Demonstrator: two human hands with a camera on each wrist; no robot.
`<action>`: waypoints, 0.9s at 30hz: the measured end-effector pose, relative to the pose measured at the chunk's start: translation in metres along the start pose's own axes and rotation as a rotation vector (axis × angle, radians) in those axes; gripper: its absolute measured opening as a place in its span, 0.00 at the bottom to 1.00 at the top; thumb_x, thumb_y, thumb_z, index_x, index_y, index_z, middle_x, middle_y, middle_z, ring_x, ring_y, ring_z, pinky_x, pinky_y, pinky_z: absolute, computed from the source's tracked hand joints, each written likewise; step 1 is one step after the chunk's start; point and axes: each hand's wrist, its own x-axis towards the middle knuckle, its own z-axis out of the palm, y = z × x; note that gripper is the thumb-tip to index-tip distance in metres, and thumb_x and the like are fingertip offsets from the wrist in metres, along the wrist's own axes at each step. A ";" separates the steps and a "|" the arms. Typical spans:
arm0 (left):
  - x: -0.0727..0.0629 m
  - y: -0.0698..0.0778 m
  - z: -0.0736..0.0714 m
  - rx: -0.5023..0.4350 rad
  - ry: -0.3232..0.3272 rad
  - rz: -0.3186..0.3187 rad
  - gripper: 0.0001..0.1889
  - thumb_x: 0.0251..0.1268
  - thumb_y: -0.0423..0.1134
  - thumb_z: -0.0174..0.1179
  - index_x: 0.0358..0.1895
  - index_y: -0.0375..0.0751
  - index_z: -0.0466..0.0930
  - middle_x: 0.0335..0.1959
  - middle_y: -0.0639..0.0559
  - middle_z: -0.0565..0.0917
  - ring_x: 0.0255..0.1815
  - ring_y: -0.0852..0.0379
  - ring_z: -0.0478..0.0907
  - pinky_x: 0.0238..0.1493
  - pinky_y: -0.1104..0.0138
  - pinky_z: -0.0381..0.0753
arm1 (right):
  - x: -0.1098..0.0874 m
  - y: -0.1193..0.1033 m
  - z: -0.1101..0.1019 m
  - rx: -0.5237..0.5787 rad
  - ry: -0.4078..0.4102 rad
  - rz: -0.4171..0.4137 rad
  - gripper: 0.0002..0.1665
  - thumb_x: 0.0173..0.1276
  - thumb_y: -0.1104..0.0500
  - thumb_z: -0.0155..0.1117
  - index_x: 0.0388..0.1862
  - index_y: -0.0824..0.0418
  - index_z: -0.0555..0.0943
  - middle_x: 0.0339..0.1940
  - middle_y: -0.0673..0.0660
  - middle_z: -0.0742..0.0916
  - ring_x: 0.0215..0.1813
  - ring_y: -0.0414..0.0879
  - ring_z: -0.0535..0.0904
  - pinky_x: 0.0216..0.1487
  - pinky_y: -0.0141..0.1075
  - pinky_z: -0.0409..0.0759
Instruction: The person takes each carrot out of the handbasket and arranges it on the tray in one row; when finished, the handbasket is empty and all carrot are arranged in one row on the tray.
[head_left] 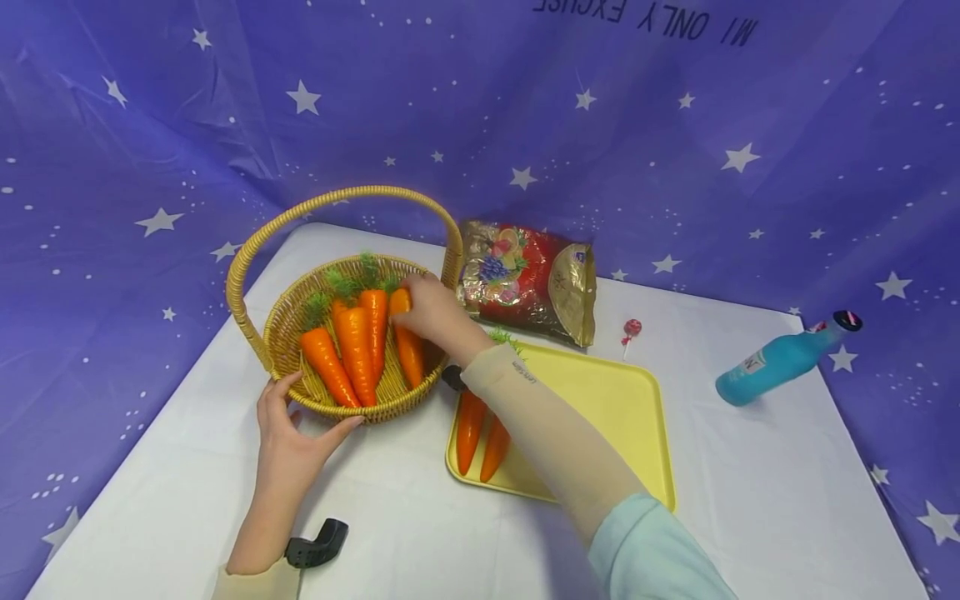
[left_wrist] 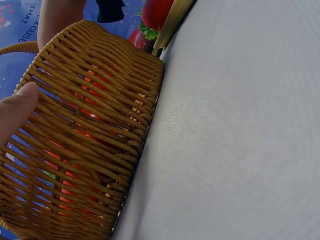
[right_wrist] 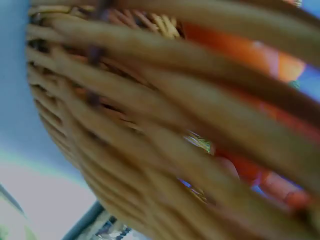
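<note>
In the head view a wicker basket (head_left: pixel 390 410) with a tall arched handle stands on the left of the table. Several orange carrots (head_left: pixel 358 354) with green tops lie inside. My right hand (head_left: pixel 435 312) reaches over the basket's right rim and grips the upper end of the rightmost carrot (head_left: pixel 409 354), whose tip points down into the basket. At the front, my left hand (head_left: pixel 288 450) holds the rim, fingers by the handle's base and thumb spread to the right. The left wrist view shows that thumb (left_wrist: pixel 22 105) against the woven wall (left_wrist: pixel 95 110). Weave fills most of the right wrist view.
Right of the basket, a yellow tray (head_left: pixel 615 408) bears two carrots (head_left: pixel 470 433), partly under my right forearm. Behind it lies a red and gold bag (head_left: pixel 536 283). Farther right are a lollipop (head_left: pixel 632 329) and a blue bottle (head_left: pixel 780 362), all on a white tablecloth (head_left: pixel 405 517).
</note>
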 end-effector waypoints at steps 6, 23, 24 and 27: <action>0.000 -0.001 0.000 -0.006 0.001 0.006 0.53 0.46 0.43 0.78 0.72 0.42 0.49 0.75 0.42 0.40 0.71 0.39 0.52 0.67 0.46 0.62 | -0.004 -0.003 -0.012 0.043 0.020 0.005 0.35 0.61 0.48 0.69 0.64 0.59 0.72 0.51 0.57 0.79 0.44 0.46 0.77 0.45 0.37 0.79; -0.001 0.000 0.001 -0.011 0.012 0.014 0.53 0.45 0.42 0.78 0.72 0.42 0.50 0.75 0.41 0.41 0.71 0.38 0.52 0.67 0.46 0.63 | -0.034 -0.005 -0.056 0.249 0.101 -0.038 0.34 0.63 0.46 0.68 0.64 0.57 0.71 0.56 0.54 0.78 0.52 0.46 0.75 0.50 0.38 0.79; -0.001 0.000 0.001 -0.011 0.014 0.015 0.53 0.45 0.42 0.78 0.72 0.42 0.50 0.75 0.41 0.41 0.71 0.38 0.52 0.67 0.46 0.63 | -0.037 -0.004 -0.057 0.255 0.101 -0.041 0.33 0.63 0.46 0.68 0.64 0.57 0.71 0.57 0.54 0.77 0.53 0.46 0.74 0.51 0.39 0.78; -0.001 0.000 0.001 -0.013 0.016 0.017 0.53 0.45 0.41 0.78 0.72 0.41 0.51 0.75 0.41 0.41 0.71 0.39 0.52 0.67 0.45 0.63 | -0.050 -0.001 -0.060 0.266 0.100 -0.055 0.34 0.63 0.46 0.68 0.64 0.56 0.72 0.59 0.53 0.77 0.53 0.46 0.74 0.51 0.38 0.78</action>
